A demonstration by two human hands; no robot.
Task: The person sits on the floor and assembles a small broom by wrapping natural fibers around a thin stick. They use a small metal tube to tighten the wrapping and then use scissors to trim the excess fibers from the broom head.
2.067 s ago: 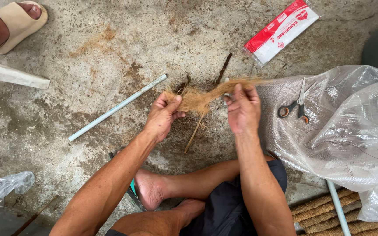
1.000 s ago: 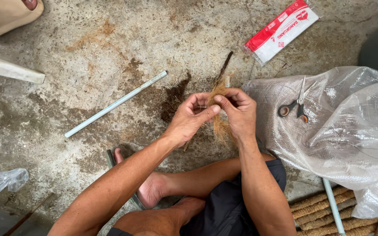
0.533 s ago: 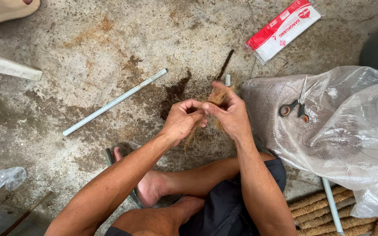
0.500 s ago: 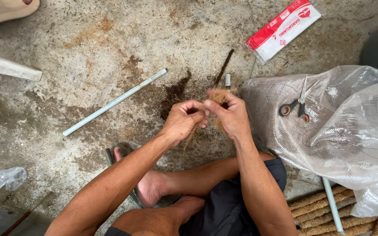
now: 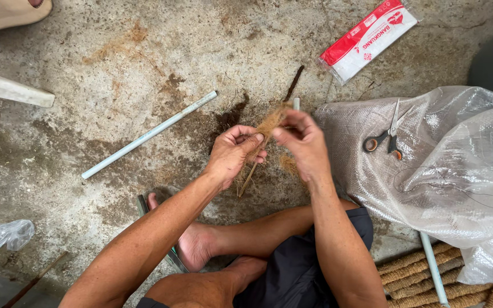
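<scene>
The left hand (image 5: pixel 232 153) is curling its fingers around a tuft of brown fibre (image 5: pixel 269 122), with a thin stick (image 5: pixel 248 179) poking out below the palm. The right hand (image 5: pixel 302 142) is pinching the same fibre between thumb and fingertips, just beside the left hand. Both hands are closing on the fibre over the middle of the concrete floor (image 5: pixel 115 51).

Half a second ago the two hands were pressing knuckle to knuckle with the fibre almost hidden between them; now they are standing slightly apart and the tuft is showing above them, slanting up toward the far edge of the floor. Two seconds ago the fibre was stretching out flat between widely parted hands.

A pale tube (image 5: pixel 149 134) is lying diagonally on the floor to the left of the hands, in the same place as before. A dark stick (image 5: pixel 293 84) is lying just beyond the tuft. To the right, scissors (image 5: pixel 384 137) are resting on a clear plastic sheet (image 5: pixel 457 177), unmoved. A red-and-white packet (image 5: pixel 369 37) is lying near the far right corner. A coiled rope mat (image 5: pixel 417 274) is showing under the sheet at the near right, and a crumpled bag (image 5: pixel 1 239) is lying at the near left.
</scene>
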